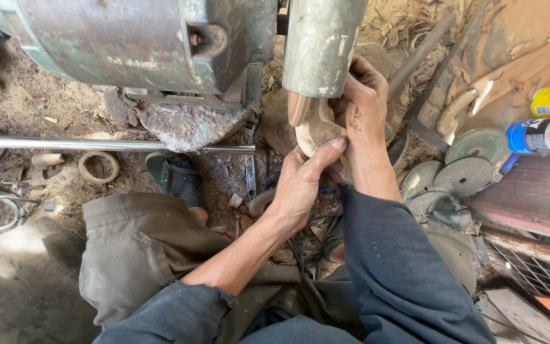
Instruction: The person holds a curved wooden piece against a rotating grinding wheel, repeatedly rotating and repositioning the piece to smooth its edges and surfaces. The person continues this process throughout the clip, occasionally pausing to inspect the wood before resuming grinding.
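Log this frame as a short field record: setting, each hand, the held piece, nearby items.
setting: dirt floor with wood shavings, person seated at a machine
left hand: thumb pressed on the curved wooden piece
right hand: grips the same piece from behind
machine: metal cylinder right above the piece
nearby: grinding discs, two spray cans, steel rod, wooden ring

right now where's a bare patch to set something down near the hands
Barest: the dirt floor left of the machine body, above the steel rod. Also the lit slab beside the left knee. Crowded: under both hands, left hand and right hand on the curved wood piece; grinding discs and spray cans fill the right.
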